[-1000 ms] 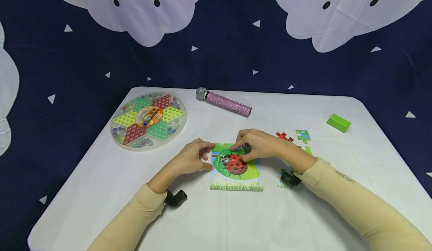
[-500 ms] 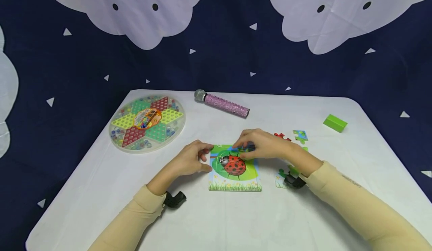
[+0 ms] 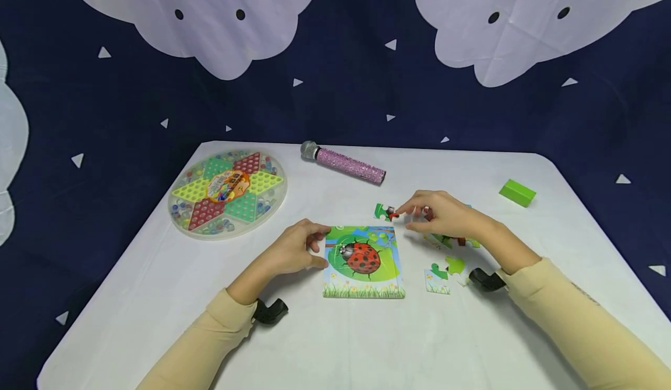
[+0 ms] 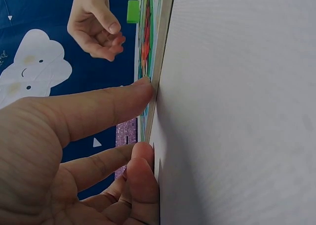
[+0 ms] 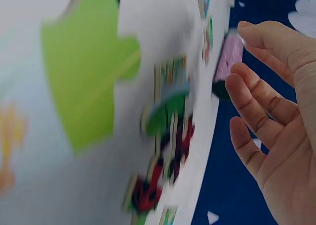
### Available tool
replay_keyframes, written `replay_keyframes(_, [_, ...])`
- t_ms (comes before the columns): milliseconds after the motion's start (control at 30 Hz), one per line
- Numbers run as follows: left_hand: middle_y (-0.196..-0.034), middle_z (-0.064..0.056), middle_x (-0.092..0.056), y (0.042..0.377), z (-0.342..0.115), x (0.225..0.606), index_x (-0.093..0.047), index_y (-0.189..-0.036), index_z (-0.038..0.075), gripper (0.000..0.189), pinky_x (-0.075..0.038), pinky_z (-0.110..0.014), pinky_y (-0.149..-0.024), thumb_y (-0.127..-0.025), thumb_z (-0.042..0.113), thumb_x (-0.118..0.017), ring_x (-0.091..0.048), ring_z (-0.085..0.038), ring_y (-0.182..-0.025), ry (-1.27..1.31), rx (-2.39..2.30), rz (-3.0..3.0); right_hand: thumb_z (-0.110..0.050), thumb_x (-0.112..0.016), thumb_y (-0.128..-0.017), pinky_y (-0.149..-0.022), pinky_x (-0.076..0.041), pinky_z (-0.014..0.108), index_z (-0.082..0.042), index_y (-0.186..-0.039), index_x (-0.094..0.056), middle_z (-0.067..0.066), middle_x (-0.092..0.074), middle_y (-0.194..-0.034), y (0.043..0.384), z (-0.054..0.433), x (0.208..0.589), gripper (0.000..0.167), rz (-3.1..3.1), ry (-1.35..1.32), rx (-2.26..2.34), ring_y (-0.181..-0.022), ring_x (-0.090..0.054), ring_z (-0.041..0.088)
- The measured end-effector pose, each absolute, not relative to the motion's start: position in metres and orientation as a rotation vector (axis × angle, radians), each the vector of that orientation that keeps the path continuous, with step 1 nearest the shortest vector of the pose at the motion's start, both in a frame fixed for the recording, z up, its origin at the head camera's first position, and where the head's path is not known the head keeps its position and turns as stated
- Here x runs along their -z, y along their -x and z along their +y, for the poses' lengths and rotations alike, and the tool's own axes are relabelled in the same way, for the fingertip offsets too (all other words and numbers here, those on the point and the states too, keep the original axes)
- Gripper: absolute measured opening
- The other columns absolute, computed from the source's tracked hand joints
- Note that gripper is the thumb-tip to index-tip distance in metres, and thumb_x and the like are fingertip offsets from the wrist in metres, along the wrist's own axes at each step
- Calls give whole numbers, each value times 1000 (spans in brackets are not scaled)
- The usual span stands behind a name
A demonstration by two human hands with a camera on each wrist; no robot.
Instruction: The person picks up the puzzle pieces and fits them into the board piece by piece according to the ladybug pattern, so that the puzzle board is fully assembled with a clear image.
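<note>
A square ladybug puzzle [image 3: 362, 285] lies flat at the table's middle. My left hand [image 3: 293, 249] touches its left edge with thumb and fingertips; in the left wrist view the thumb [image 4: 108, 109] meets the puzzle's side. My right hand [image 3: 445, 215] hovers over loose pieces right of the puzzle, fingers bent and apart, index fingertip beside a green, black and red puzzle piece [image 3: 382, 212] behind the puzzle. In the right wrist view that hand [image 5: 291, 91] holds nothing. Part of the loose pieces is hidden beneath it.
Near the right wrist lie a grass-patterned piece [image 3: 437, 283] and a light green piece [image 3: 455, 265]. A green block [image 3: 517, 193] sits at the far right. Behind are a pink glittery microphone [image 3: 351, 166] and a round Chinese checkers set [image 3: 243, 208] with marbles.
My right hand has lifted off the puzzle's upper right corner and moved right, over the loose pieces. That corner and the piece behind it now show. My left hand stays at the left edge.
</note>
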State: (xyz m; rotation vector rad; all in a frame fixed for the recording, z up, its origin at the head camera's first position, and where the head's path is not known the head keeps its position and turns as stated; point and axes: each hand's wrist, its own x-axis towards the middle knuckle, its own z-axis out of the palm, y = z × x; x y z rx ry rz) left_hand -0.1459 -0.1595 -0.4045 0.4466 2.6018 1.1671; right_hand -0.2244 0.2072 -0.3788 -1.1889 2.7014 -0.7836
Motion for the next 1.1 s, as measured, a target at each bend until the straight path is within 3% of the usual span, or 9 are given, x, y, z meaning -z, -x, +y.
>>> replay_keyframes(133, [-118,-11,-62,146,-160,405,-62,-148,0,75,-45,-25,-73,-79,3,-92,-58,-14,-89,-456,-1172,2604,-17,-82,-95,-72,-50,28,-12,-128,-78,4,-75,-112,227,225,376,33,2755,1122,744,-81,-60,12])
replay_keyframes(300, [-118,-11,-62,146,-161,405,-62,-148,0,75,-45,-25,-72,-79,3,-92,-58,-14,-88,-464,-1176,2604,-16,-81,-96,-71,-52,29,-12,-131,-76,3,-74,-113,232,245,374,35,2798,995,713,-86,-64,11])
replay_keyframes(467, [-119,-11,-61,146,-161,405,-62,-148,0,74,-46,-25,-71,-79,3,-92,-58,-14,-89,-460,-1183,2597,-14,-81,-96,-64,-48,27,-11,-135,-74,6,-71,-111,238,265,372,40,2824,833,703,-74,-56,11])
replay_keyframes(733, [-118,-12,-61,146,-161,405,-62,-148,-1,75,-46,-25,-70,-80,3,-92,-58,-15,-89,-462,-1187,2590,-15,-85,-93,-64,-46,27,-11,-138,-72,17,-67,-124,246,298,374,48,2868,653,693,-75,-51,13])
replay_keyframes(1100, [-117,-11,-61,147,-161,405,-62,-148,0,75,-45,-26,-72,-80,4,-92,-58,-14,-88,-474,-1168,2601,-32,-87,-91,-62,-41,29,-9,-141,-70,20,-65,-131,254,316,381,58,2818,517,668,-73,-47,14])
